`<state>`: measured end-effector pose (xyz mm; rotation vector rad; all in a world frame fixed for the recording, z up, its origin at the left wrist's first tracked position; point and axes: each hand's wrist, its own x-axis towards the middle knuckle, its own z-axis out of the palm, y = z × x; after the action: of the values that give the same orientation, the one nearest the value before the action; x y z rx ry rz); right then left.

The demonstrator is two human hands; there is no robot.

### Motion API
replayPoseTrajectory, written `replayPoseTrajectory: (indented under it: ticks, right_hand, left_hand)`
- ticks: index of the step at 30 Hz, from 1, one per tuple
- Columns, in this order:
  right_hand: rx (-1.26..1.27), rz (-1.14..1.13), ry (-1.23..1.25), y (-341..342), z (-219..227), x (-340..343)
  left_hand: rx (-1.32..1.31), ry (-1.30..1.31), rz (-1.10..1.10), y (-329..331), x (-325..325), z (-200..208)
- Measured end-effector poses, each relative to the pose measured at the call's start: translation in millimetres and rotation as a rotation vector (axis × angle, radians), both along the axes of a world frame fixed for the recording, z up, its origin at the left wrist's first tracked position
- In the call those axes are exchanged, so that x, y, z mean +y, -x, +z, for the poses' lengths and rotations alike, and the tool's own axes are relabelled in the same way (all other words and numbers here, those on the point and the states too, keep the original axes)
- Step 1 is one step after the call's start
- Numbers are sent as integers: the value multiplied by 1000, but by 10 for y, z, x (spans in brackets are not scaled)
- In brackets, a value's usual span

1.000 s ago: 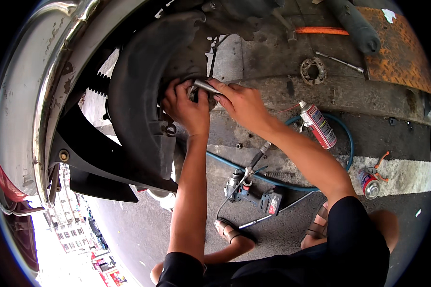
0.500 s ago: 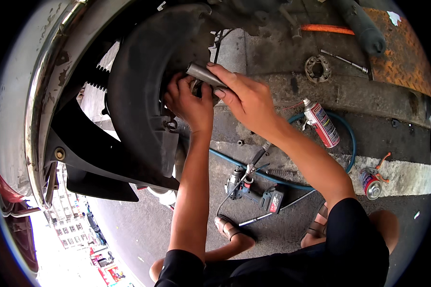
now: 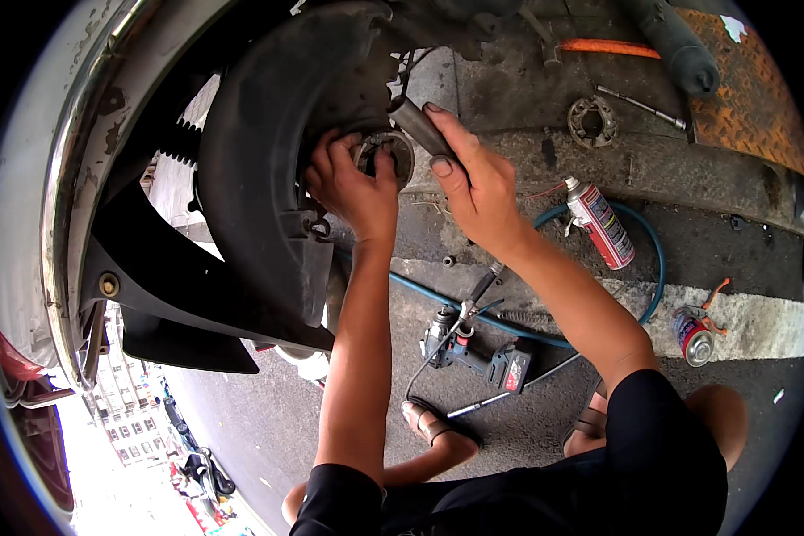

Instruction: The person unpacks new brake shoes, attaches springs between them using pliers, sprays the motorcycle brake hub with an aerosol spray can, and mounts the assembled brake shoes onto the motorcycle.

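My right hand point(image 3: 484, 183) grips a short grey metal tube point(image 3: 417, 123), thumb on one side and fingers on the other. The tube's far end points up and left, clear of the part below it. My left hand point(image 3: 355, 186) is closed on a ring-shaped metal part point(image 3: 405, 159), its thumb over the inner edge and its fingers along the left side. This part sits beside a curved black plastic guard point(image 3: 255, 152), partly hidden by the hand. How it is fixed there cannot be seen.
A cordless impact wrench point(image 3: 473, 353) lies near a blue hose point(image 3: 545, 342). To the right are a red-and-white spray can point(image 3: 606, 228) and a smaller can point(image 3: 695, 341). Farther off lie a pair of brake shoes point(image 3: 592, 122), a metal bar tool point(image 3: 643, 107) and a rusty plate point(image 3: 750, 98).
My right hand has drawn the tube to the right, away from the ring-shaped part, uncovering more of it. The left hand stays in nearly the same place.
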<state>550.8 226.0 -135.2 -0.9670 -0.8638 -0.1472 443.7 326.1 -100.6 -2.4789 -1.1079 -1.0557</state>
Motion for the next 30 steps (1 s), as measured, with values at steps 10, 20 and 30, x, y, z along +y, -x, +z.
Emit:
replayPoseTrajectory:
  ticks: [10,20,30]
  right_hand:
    - [-89,156,346,28,114,63]
    - [15,215,318,-104,61,73]
    - [-266,111,517,-135,-190,99]
  left_hand:
    - [22,9,-50,81,49,30]
    - [8,67,-53,10,-9,24]
    - [14,65,-57,5,-39,25]
